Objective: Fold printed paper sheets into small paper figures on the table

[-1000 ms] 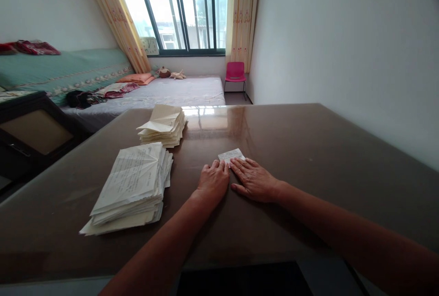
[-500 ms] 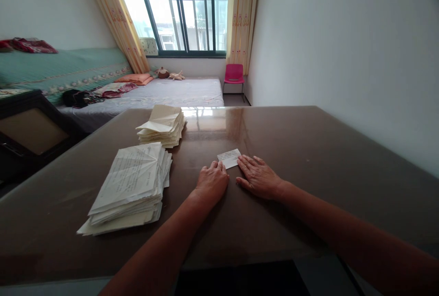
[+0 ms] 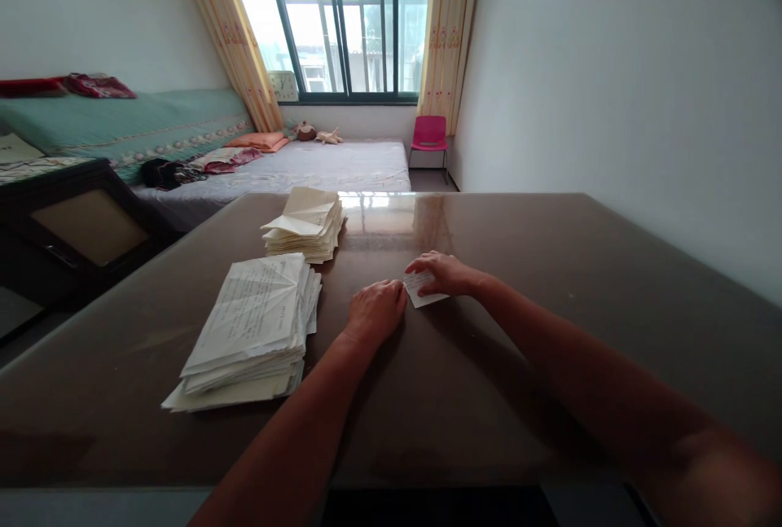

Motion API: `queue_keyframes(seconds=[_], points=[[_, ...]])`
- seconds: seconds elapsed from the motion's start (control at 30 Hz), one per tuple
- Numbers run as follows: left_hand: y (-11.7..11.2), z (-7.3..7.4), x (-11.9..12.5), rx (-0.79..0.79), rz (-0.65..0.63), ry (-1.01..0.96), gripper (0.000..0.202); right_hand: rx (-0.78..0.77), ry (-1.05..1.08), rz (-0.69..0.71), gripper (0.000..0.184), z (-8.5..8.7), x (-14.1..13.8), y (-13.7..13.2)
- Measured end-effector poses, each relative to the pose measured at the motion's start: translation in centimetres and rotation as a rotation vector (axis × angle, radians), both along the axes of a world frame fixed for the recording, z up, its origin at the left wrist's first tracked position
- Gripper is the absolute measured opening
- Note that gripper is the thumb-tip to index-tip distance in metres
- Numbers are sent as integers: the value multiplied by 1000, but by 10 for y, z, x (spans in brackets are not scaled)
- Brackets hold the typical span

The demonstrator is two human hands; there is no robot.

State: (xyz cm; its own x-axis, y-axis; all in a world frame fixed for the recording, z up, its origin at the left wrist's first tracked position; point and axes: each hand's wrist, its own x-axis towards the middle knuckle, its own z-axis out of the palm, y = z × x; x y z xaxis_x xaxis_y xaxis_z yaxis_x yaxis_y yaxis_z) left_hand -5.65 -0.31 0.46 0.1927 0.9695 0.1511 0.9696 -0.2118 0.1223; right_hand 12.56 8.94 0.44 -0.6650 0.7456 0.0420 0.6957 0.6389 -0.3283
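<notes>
A small folded piece of printed paper (image 3: 417,299) lies on the brown table in front of me. My left hand (image 3: 377,307) is closed, its curled fingertips at the paper's left edge. Over the paper arches my right hand (image 3: 445,272), its fingers bent across the far side and the thumb on the nearer part, gripping it. The right hand covers much of the sheet. To the left sits a stack of creased printed sheets (image 3: 257,311), and behind it a smaller stack of folded cream paper (image 3: 305,221).
The glossy brown table (image 3: 568,331) reaches toward a bed (image 3: 360,164) under the window. A pink chair (image 3: 429,133) stands beyond the table's far edge. A dark cabinet (image 3: 91,221) is at left, a white wall (image 3: 611,63) at right.
My right hand has gone from lying flat at the paper's right edge to arching over it, farther forward. The left hand stays by the left edge. My view has turned slightly left.
</notes>
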Motion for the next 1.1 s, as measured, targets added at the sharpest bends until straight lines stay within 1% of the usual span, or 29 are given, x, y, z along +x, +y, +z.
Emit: queue_keyframes(seconds=[0.1,0.17,0.27,0.33,0.4,0.47,0.6,0.73,0.8,0.9,1.0,1.03,1.1], points=[[1,0,-3,38,9,-54,31,35,128,-8,25,4,6,-8],[3,0,-5,99,-5,-108,28,119,237,5,14,5,13,-16],[5,-2,-4,209,-81,-206,29,234,344,43,16,-1,25,-27],[6,-5,-2,225,-182,-238,31,239,360,83,18,-7,33,-33],[5,-9,1,182,-292,-215,32,217,360,119,18,-14,38,-36],[2,-11,4,122,-358,-151,31,197,366,145,16,-20,42,-37],[-3,-10,5,57,-358,-48,30,144,380,188,14,-28,46,-35],[-3,-9,1,2,-368,-30,34,23,408,176,20,-31,49,-29],[-1,-9,0,3,-402,-29,34,-79,412,199,24,-29,51,-25],[0,-9,-2,21,-461,-29,32,-265,395,233,35,-23,53,-16],[-1,-8,-2,14,-478,-30,33,-464,369,164,44,-21,52,-8],[-2,-8,-2,7,-473,-32,34,-508,368,124,45,-22,51,-7],[-2,-7,-2,-11,-461,-35,34,-540,394,55,47,-25,50,-6]])
